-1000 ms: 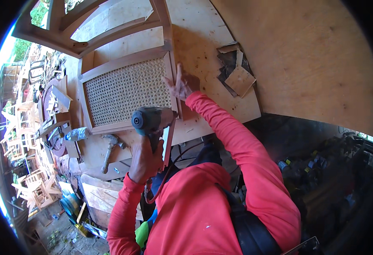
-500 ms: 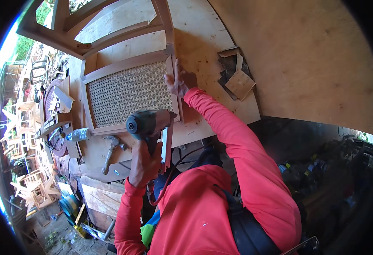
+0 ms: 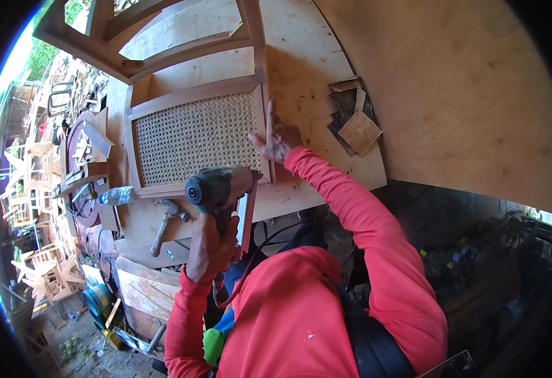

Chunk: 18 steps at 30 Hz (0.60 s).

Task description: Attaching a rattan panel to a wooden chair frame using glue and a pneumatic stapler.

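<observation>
My left hand (image 3: 209, 250) is wrapped around the grip of a dark green pneumatic nail gun (image 3: 216, 186). Its nose is at the near right corner of a chair frame, and a dark red hose hangs from its lower end. The frame's wooden surround (image 3: 191, 94) borders a woven cane panel (image 3: 194, 138) lying on the worktable. On the right-hand rail rests my right hand (image 3: 278, 138), fingers stretched out: the index finger points away along the rail and the thumb lies at the edge of the cane. Any nail or staple is too small to see.
A hammer (image 3: 167, 227) and a clear plastic bottle (image 3: 117, 196) lie left of the nail gun. Chair legs and rails (image 3: 194, 53) rise at the far side. Scraps of thin wood (image 3: 359, 129) lie right, beside a large plywood sheet (image 3: 458, 94). Stacked chair frames (image 3: 49, 271) stand far left.
My right hand has slid a little toward me along the right rail, closer to the nail gun. The left hand keeps its hold on the nail gun. The whole view has shifted slightly.
</observation>
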Tool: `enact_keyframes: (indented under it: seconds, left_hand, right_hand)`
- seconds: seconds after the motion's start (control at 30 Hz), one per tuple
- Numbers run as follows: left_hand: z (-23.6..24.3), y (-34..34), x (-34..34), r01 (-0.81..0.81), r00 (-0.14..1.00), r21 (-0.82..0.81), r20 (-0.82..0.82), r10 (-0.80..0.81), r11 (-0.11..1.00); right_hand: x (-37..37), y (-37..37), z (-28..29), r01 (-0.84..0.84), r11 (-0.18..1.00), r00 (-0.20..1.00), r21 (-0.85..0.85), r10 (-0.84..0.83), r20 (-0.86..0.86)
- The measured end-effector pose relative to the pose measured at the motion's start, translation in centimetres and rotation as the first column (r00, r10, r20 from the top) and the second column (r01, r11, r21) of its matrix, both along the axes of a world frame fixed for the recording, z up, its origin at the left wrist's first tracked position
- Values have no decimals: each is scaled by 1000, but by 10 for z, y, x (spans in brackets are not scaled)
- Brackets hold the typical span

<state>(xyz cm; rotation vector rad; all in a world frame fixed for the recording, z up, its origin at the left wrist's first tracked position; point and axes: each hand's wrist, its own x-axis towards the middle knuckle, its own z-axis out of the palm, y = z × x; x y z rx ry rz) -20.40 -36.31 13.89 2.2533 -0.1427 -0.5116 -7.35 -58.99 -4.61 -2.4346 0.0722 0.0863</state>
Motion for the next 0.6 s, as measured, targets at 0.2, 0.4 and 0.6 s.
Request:
enact_keyframes:
  seconds: [0.2,0.4,0.6]
  left_hand:
    - [5,-14,10,43,999,25,28,-43,999]
    - [-9,-18,18,78,997,32,25,-79,996]
    - [-10,-17,18,89,995,62,44,-92,994]
  right_hand:
    - [12,-19,37,0,963,948,270,86,-307]
    - [2,-7,-20,39,999,967,-21,-32,253]
    - [11,-17,35,45,951,939,306,65,-338]
